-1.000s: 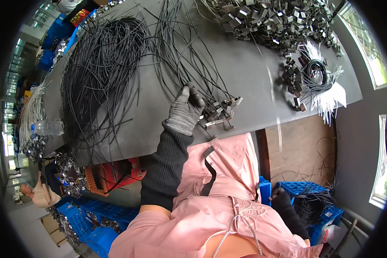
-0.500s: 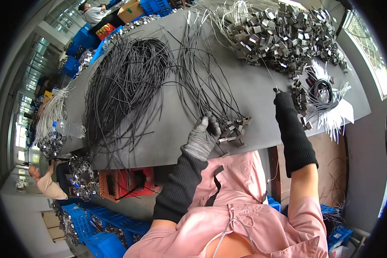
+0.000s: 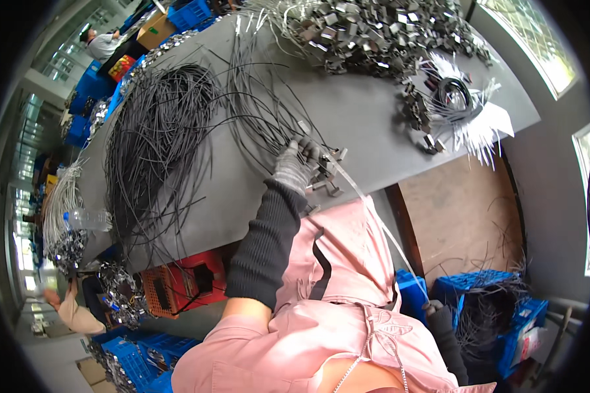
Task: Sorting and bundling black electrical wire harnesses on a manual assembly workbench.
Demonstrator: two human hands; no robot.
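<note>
My left hand [image 3: 295, 164], in a grey glove with a black knitted sleeve, is closed at the near end of a bundle of dark wires [image 3: 262, 105]. Small metal clips [image 3: 322, 177] lie beside and under its fingers. From those fingers a pale wire [image 3: 380, 219] stretches, nearly straight, down over my pink clothing to my right hand [image 3: 432, 306]. That hand is low at the right, off the table, and closed on the wire's other end. Its sleeve partly hides it.
A large heap of dark wires [image 3: 160, 124] covers the table's left part. Metal clips [image 3: 373, 33] are piled at the far right, near a coiled cable bundle [image 3: 453, 98]. Blue crates [image 3: 469, 285] and a brown board [image 3: 465, 203] are at the right. Two people are at the left.
My right hand has swung from beside the clip pile down past the table's edge, drawing the pale wire along. My left hand stays by the clips; the whole view has shifted.
</note>
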